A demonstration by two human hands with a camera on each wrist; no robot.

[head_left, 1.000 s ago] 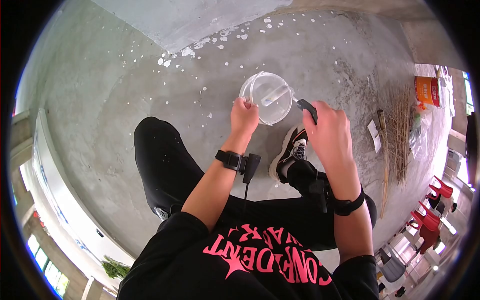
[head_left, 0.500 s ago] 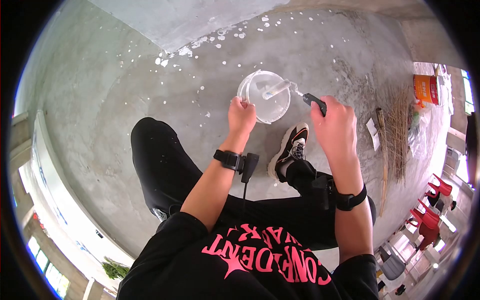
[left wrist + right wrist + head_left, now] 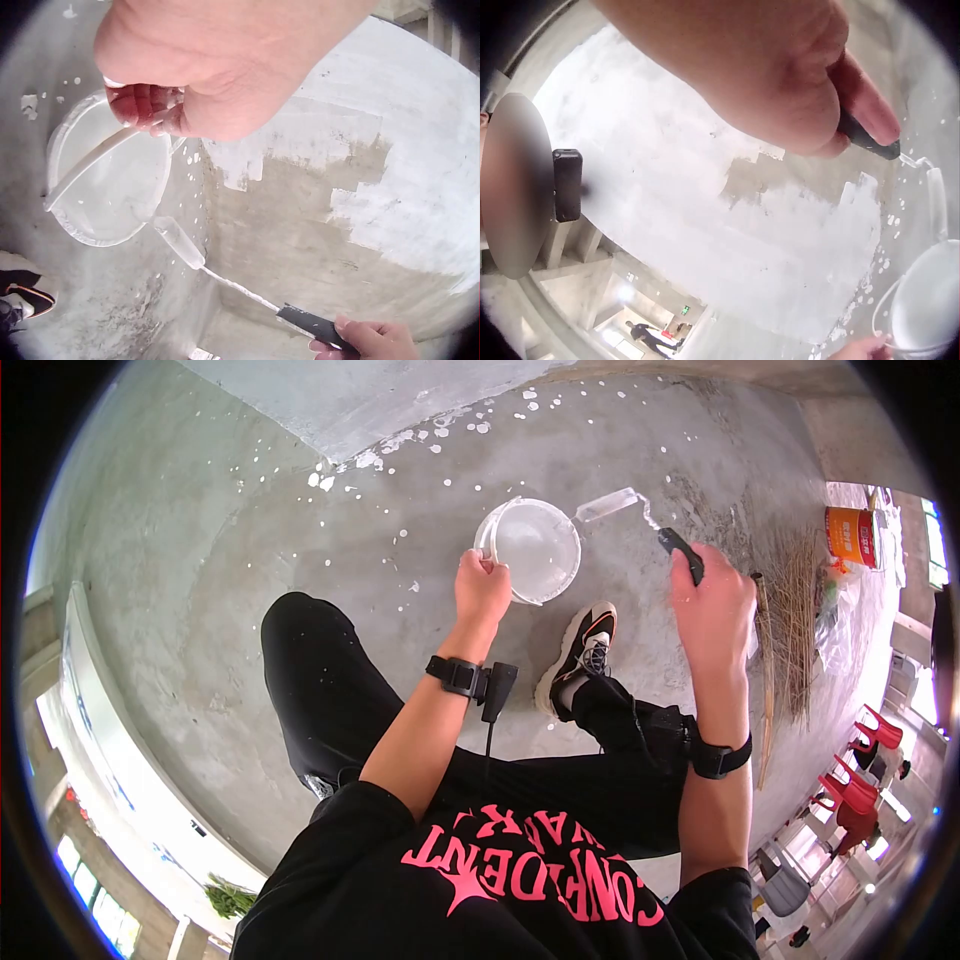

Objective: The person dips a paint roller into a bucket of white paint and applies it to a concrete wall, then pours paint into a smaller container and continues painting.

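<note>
My left hand (image 3: 483, 598) grips the white bail handle (image 3: 90, 161) of a translucent white plastic bucket (image 3: 577, 565). Looking into the bucket, I see a pale, whitish inside. In my right hand (image 3: 714, 605) is a paint roller (image 3: 606, 506), held by its black grip (image 3: 315, 328). Its whitish sleeve points toward the bucket, the tip right at the rim in the head view. The bent metal rod between sleeve and grip is coated with white paint.
A wall (image 3: 420, 195) is partly coated white, with bare grey-brown patches. White drips dot the concrete floor (image 3: 350, 560). To the right lie a bundle of thin sticks (image 3: 790, 630) and an orange paint pail (image 3: 852, 538). My shoe (image 3: 585, 650) is just below the bucket.
The roller has come up out of the bucket and moved right with my right hand, its sleeve now at the rim instead of inside. My left hand and the bucket have barely moved.
</note>
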